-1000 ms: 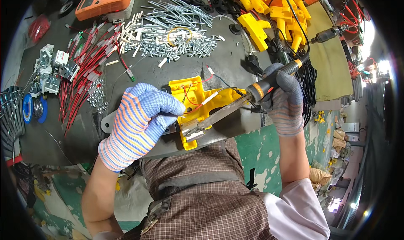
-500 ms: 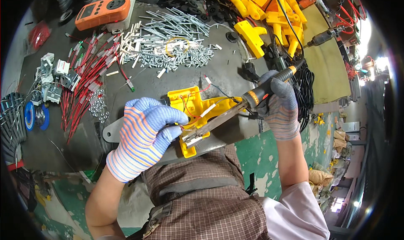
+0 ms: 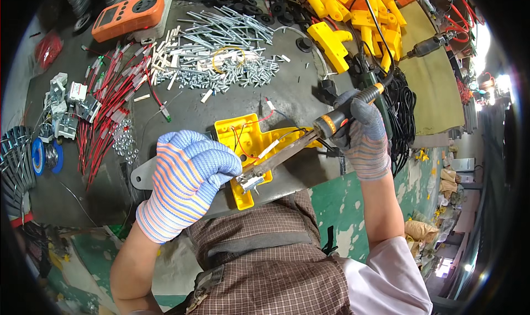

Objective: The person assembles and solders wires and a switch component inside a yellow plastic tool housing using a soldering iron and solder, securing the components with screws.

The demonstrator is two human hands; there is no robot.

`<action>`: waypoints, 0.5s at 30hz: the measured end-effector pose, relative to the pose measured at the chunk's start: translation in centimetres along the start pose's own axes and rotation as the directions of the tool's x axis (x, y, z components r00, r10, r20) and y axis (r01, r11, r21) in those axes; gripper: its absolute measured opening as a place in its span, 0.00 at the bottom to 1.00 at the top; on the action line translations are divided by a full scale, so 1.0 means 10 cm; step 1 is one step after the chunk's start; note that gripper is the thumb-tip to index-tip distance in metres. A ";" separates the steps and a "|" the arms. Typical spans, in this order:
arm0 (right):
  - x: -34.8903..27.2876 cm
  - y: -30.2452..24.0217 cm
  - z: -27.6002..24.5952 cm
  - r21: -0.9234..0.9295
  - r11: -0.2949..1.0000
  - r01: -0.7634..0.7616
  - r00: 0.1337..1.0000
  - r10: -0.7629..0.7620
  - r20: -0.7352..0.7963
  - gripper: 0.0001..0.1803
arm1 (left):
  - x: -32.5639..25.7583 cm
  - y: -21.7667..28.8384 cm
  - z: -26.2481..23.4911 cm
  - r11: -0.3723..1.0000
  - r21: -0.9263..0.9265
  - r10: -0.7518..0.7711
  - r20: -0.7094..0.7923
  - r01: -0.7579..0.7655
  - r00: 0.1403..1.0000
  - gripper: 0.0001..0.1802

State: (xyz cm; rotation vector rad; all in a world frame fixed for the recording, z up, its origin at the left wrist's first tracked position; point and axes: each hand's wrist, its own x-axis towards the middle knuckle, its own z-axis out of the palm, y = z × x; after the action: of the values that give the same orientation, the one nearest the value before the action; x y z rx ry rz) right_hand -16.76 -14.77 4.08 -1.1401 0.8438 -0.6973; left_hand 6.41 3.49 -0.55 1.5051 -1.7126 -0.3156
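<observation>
In my gloved right hand (image 3: 364, 133) is a corded soldering iron (image 3: 329, 122), its black handle banded in orange. Its long metal shaft slants down and left across an open yellow plastic housing half (image 3: 253, 135) at the table's near edge. Beside the iron's tip sits a small white and metal part (image 3: 252, 183). My gloved left hand (image 3: 196, 174) is pinched closed right by that tip; what lies between its fingertips is hidden. Thin red and dark wires and a white sleeve (image 3: 269, 149) lie in and over the housing.
Behind the housing lie heaps of screws (image 3: 232, 72) and red wires (image 3: 110, 116). An orange meter (image 3: 130, 17) stands far left, a blue wire spool (image 3: 38, 155) left. Yellow housings (image 3: 331, 44) and black cables (image 3: 402, 105) are at the right. A grey metal strip (image 3: 142, 176) lies beneath my left hand.
The left fingers have drawn tighter together near the iron's tip. The iron's tip and the small part have turned slightly. The whole view has shifted a little.
</observation>
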 end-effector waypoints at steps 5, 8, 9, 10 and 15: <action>0.01 0.03 -0.03 0.035 0.999 -0.008 1.000 0.008 -0.019 0.17 | 0.04 0.07 0.00 0.999 0.046 0.009 0.030 -0.010 1.000 0.06; 0.01 0.02 -0.09 0.040 0.998 -0.041 0.999 0.041 0.011 0.17 | 0.04 0.09 0.01 0.995 0.096 0.008 0.012 -0.010 1.000 0.08; 0.02 0.03 -0.11 0.045 0.998 -0.044 0.999 0.044 0.013 0.17 | 0.04 0.09 0.01 0.993 0.115 0.009 0.013 -0.010 1.000 0.08; 0.03 0.04 -0.14 0.052 0.997 -0.052 0.999 0.051 0.013 0.18 | 0.05 0.10 0.01 0.991 0.134 0.012 0.016 -0.014 1.000 0.09; 0.04 0.07 -0.14 0.076 0.997 -0.030 0.999 0.032 -0.020 0.17 | 0.13 0.13 -0.06 0.997 0.073 -0.031 0.068 0.026 0.997 0.08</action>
State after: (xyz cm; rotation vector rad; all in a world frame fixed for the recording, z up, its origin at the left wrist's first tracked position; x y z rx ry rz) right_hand -17.69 -15.60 3.05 -1.0515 0.8448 -0.7107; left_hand 5.93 2.87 1.22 1.5887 -1.7747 -0.3283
